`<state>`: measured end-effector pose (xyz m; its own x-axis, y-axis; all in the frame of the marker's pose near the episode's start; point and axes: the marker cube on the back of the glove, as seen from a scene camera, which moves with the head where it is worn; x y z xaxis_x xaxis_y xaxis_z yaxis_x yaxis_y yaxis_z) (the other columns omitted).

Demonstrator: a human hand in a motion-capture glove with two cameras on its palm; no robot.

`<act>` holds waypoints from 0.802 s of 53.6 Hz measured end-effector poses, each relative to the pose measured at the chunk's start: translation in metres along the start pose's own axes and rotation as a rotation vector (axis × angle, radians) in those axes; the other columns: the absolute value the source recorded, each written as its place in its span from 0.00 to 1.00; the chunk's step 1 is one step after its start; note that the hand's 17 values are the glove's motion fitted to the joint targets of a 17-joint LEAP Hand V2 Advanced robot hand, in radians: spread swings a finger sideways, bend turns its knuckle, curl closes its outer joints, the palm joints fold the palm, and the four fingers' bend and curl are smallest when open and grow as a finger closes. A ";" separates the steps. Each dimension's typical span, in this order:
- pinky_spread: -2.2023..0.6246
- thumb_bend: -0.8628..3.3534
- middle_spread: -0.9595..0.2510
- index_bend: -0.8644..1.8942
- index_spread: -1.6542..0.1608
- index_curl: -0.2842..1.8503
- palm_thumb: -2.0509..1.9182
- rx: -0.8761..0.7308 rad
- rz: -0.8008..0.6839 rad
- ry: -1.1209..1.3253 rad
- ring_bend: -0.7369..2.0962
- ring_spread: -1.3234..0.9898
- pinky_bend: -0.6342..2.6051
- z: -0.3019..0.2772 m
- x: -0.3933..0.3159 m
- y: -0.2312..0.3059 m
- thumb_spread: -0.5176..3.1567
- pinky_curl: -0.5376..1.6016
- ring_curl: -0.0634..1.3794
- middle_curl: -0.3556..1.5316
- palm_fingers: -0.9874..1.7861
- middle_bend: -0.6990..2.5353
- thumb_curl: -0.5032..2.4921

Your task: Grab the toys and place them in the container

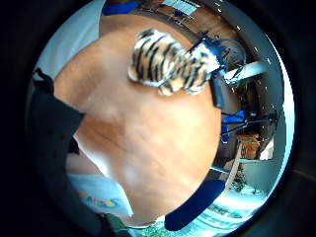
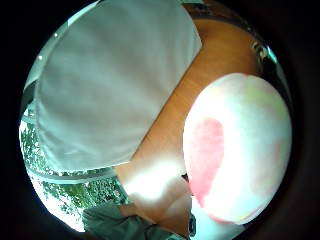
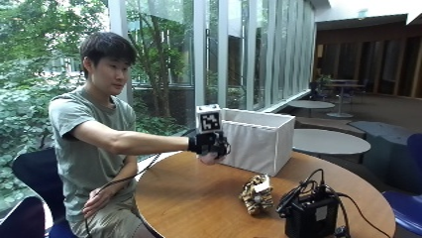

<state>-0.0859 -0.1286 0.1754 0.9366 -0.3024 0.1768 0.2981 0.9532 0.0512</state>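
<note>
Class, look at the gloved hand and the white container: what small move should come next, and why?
Probably carry the right hand a little further, over the white container, then let go. It holds a pink-and-white toy in the air just beside the container's near wall, not yet above the opening. The striped tiger toy lies on the table.

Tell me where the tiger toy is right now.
In the outside view the tiger toy lies on the round wooden table, in front of the white container and beside the black box.
</note>
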 end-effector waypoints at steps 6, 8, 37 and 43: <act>0.65 0.23 0.60 0.60 0.71 0.48 0.66 0.068 0.007 0.167 0.75 0.41 0.57 -0.041 -0.037 -0.006 0.34 0.49 0.46 0.55 0.72 0.59 0.43; 0.65 0.23 0.60 0.61 0.71 0.49 0.66 0.091 0.000 0.114 0.76 0.41 0.58 -0.064 -0.046 -0.009 0.33 0.50 0.47 0.56 0.72 0.60 0.44; 0.65 0.21 0.63 0.64 0.70 0.61 0.67 0.249 -0.384 0.050 0.79 0.42 0.60 -0.191 -0.321 -0.072 0.27 0.56 0.52 0.62 0.67 0.63 0.50; 0.65 0.21 0.64 0.63 0.70 0.63 0.67 0.220 -0.398 0.081 0.80 0.42 0.60 -0.160 -0.351 -0.084 0.26 0.56 0.53 0.63 0.66 0.63 0.51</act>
<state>-0.4101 -0.1029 -0.0485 0.7714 -0.6358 0.0242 0.5993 0.7389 0.3080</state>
